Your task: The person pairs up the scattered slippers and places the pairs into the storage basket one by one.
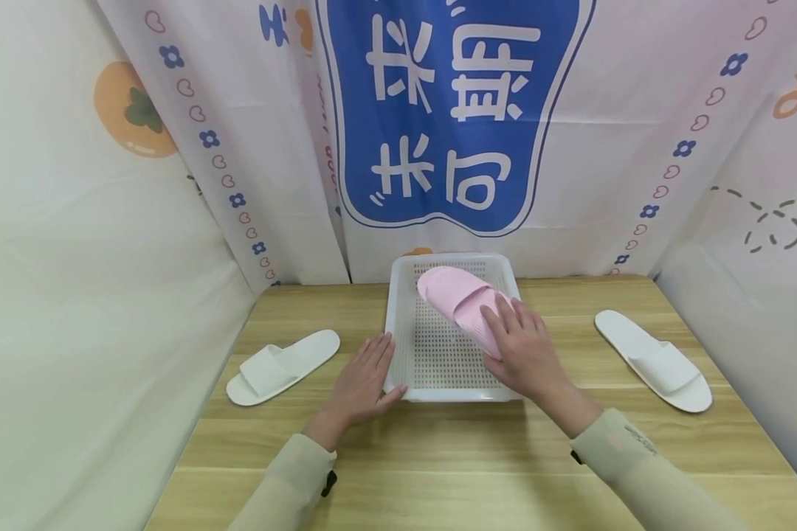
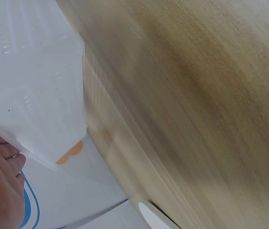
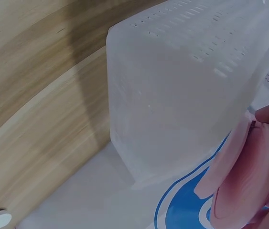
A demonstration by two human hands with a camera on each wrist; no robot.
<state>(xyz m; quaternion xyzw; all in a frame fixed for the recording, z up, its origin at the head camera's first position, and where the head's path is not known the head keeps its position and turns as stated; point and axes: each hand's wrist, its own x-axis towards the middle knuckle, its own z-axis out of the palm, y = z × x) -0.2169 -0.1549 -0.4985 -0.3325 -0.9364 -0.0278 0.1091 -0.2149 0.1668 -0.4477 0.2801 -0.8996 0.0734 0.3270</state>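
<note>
A white plastic basket (image 1: 453, 394) with a perforated bottom stands at the back middle of the wooden table. My right hand (image 1: 528, 350) grips a pink slipper (image 1: 461, 295) by its heel end and holds it tilted over the basket, toe pointing to the back left. More than one pink layer of the slipper (image 3: 244, 176) shows in the right wrist view. My left hand (image 1: 361, 376) rests at the basket's left rim, its fingers extended and the thumb spread toward the front corner. Its fingertips lie against the basket wall (image 2: 38, 95) in the left wrist view.
One white slipper (image 1: 282, 366) lies on the table to the left and another white slipper (image 1: 654, 361) on the right. A printed curtain (image 1: 438, 147) hangs right behind the basket. Pale cloth walls (image 1: 106, 295) border the table (image 1: 452, 472) on both sides.
</note>
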